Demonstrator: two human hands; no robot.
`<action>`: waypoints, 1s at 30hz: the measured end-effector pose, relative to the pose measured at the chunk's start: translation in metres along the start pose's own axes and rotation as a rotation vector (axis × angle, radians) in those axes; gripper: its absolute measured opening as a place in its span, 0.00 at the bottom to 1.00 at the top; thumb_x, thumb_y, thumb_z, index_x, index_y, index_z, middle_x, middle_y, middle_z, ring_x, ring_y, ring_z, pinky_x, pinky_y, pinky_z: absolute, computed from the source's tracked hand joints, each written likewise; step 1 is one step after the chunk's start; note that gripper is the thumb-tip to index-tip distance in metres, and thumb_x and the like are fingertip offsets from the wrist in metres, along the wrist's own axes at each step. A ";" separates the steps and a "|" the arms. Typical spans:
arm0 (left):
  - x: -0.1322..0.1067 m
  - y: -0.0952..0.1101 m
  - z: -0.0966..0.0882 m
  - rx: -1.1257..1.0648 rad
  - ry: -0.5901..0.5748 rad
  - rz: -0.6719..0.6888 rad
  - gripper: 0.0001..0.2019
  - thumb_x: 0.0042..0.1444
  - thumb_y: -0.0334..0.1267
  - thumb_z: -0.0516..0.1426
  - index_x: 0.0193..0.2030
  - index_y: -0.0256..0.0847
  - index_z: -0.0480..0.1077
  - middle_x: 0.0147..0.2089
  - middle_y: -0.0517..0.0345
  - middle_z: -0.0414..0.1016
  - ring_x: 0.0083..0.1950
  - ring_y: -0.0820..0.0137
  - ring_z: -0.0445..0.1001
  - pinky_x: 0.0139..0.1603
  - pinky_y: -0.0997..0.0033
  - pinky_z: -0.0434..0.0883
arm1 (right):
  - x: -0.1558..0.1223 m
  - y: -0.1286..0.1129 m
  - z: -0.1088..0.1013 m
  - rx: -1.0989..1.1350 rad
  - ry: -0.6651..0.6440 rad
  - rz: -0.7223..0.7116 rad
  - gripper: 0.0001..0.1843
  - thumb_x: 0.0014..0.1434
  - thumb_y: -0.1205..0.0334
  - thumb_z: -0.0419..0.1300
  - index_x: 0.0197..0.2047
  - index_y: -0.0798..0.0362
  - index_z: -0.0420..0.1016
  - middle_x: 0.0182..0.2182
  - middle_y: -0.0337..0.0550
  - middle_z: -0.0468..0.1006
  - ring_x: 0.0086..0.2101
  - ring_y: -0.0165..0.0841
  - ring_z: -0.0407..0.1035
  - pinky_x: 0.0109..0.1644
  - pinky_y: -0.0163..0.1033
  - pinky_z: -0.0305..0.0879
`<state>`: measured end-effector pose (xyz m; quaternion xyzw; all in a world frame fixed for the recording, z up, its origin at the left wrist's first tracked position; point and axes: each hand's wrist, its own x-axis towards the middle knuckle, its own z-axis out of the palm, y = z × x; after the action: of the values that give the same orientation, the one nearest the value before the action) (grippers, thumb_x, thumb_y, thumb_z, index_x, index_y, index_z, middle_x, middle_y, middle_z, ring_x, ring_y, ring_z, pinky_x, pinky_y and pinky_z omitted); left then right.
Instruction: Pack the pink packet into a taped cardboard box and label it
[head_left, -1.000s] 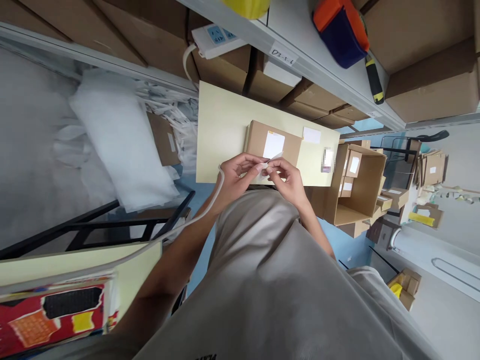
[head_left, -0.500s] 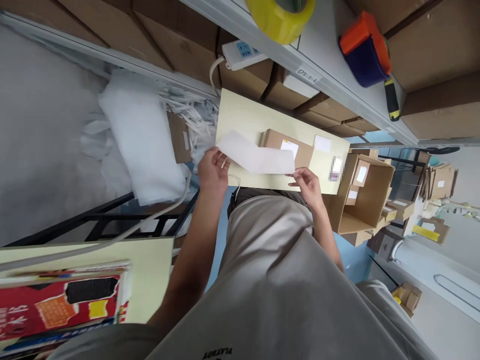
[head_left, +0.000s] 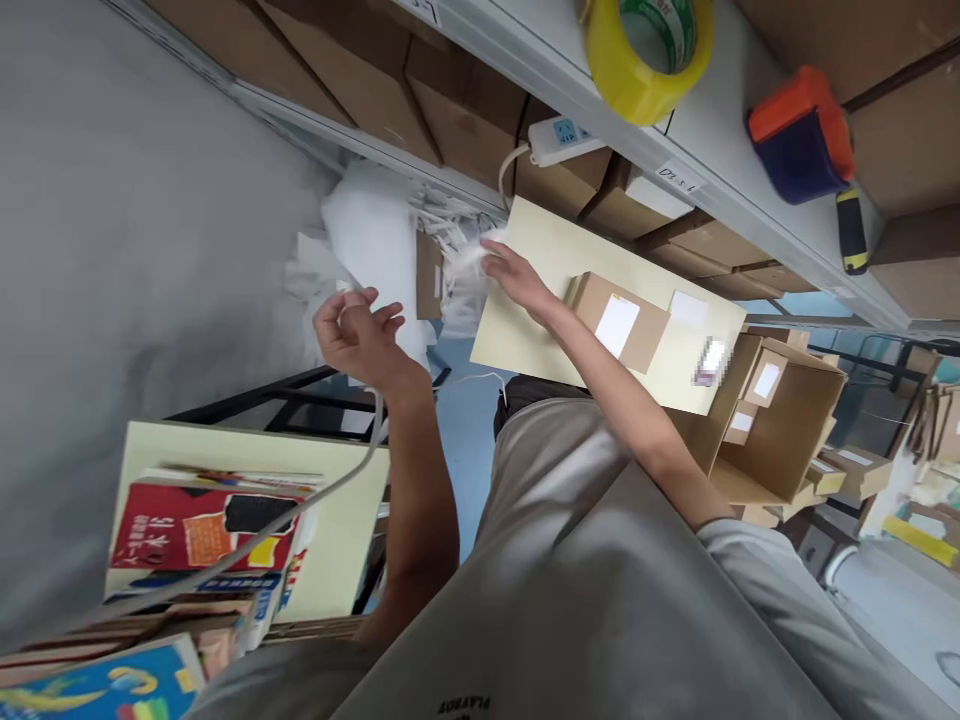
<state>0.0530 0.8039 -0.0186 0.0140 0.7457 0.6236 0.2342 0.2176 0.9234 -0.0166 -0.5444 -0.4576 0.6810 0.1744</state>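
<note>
My left hand (head_left: pixel 364 335) is raised, palm up, with loosely curled fingers apart and no held item visible. It hovers before a sheet of white foam wrap (head_left: pixel 371 225). My right hand (head_left: pixel 517 280) reaches across to the left end of a pale yellow board (head_left: pixel 491 335), fingers stretched out. A smeared white paper strip (head_left: pixel 474 252) is at its fingertips, over a heap of white paper scraps (head_left: pixel 450 215); contact is unclear. On the board, below my right forearm, lies a cardboard box (head_left: pixel 651 330) with a white label (head_left: pixel 617 325).
A shelf edge (head_left: pixel 679 177) runs above the board, carrying yellow tape (head_left: pixel 649 85), an orange and blue tape dispenser (head_left: pixel 802 135) and a cutter (head_left: pixel 851 230). A large open carton (head_left: pixel 787 430) stands right. A power strip (head_left: pixel 562 140) and a cable (head_left: pixel 360 465) are nearby. Books (head_left: pixel 210 525) lie lower left.
Both hands held the white paper strip stretched over the board. My left hand has moved left, off the strip; my right hand has swung left to the scrap heap with it. The view has shifted left.
</note>
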 end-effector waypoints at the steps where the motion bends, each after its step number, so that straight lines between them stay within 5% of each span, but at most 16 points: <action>1: -0.009 0.006 0.003 0.022 -0.005 0.036 0.04 0.74 0.37 0.57 0.51 0.42 0.68 0.48 0.57 0.84 0.35 0.77 0.79 0.38 0.75 0.73 | 0.014 -0.007 0.007 0.023 -0.036 0.076 0.19 0.73 0.46 0.70 0.59 0.49 0.83 0.63 0.49 0.84 0.61 0.38 0.79 0.77 0.52 0.72; 4: -0.037 0.016 0.009 0.051 -0.102 0.119 0.03 0.72 0.37 0.59 0.50 0.43 0.72 0.48 0.54 0.87 0.36 0.73 0.84 0.36 0.74 0.76 | 0.029 -0.021 0.012 0.064 -0.138 0.192 0.28 0.78 0.46 0.68 0.71 0.55 0.77 0.64 0.51 0.84 0.55 0.38 0.84 0.76 0.56 0.73; 7: -0.067 0.014 0.011 0.034 -0.249 0.175 0.09 0.69 0.44 0.65 0.47 0.43 0.74 0.45 0.54 0.88 0.35 0.70 0.85 0.35 0.73 0.78 | 0.008 -0.018 -0.004 0.124 -0.175 0.206 0.27 0.84 0.47 0.61 0.74 0.57 0.73 0.58 0.48 0.88 0.48 0.35 0.86 0.77 0.54 0.73; 12: -0.121 0.001 0.013 0.119 -0.641 0.199 0.18 0.65 0.56 0.69 0.46 0.43 0.78 0.35 0.58 0.84 0.38 0.65 0.89 0.40 0.69 0.82 | -0.063 0.009 -0.066 0.364 -0.124 0.214 0.31 0.78 0.29 0.60 0.62 0.48 0.81 0.50 0.48 0.90 0.48 0.41 0.87 0.64 0.52 0.86; 16: -0.158 -0.004 0.014 0.199 -0.951 0.201 0.15 0.65 0.53 0.68 0.46 0.44 0.81 0.35 0.57 0.87 0.39 0.64 0.90 0.45 0.67 0.84 | -0.126 0.040 -0.120 0.463 0.005 0.157 0.36 0.70 0.21 0.62 0.55 0.45 0.83 0.48 0.49 0.89 0.52 0.48 0.86 0.52 0.53 0.91; 23: -0.205 -0.021 0.026 0.414 -1.328 0.250 0.13 0.69 0.51 0.64 0.47 0.45 0.83 0.45 0.53 0.91 0.44 0.63 0.90 0.50 0.63 0.85 | -0.211 0.100 -0.178 0.462 0.263 0.094 0.33 0.54 0.35 0.81 0.54 0.46 0.82 0.50 0.47 0.90 0.52 0.47 0.85 0.52 0.49 0.88; 30: -0.227 -0.042 0.039 0.637 -1.491 0.300 0.12 0.69 0.47 0.62 0.56 0.48 0.77 0.49 0.53 0.91 0.49 0.58 0.90 0.55 0.57 0.84 | -0.223 0.131 -0.201 0.359 0.441 -0.030 0.33 0.55 0.39 0.79 0.58 0.45 0.81 0.53 0.46 0.91 0.56 0.45 0.84 0.62 0.50 0.82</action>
<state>0.2810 0.7593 0.0126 0.5895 0.5258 0.2339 0.5668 0.5106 0.7783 0.0091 -0.6329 -0.2889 0.6137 0.3734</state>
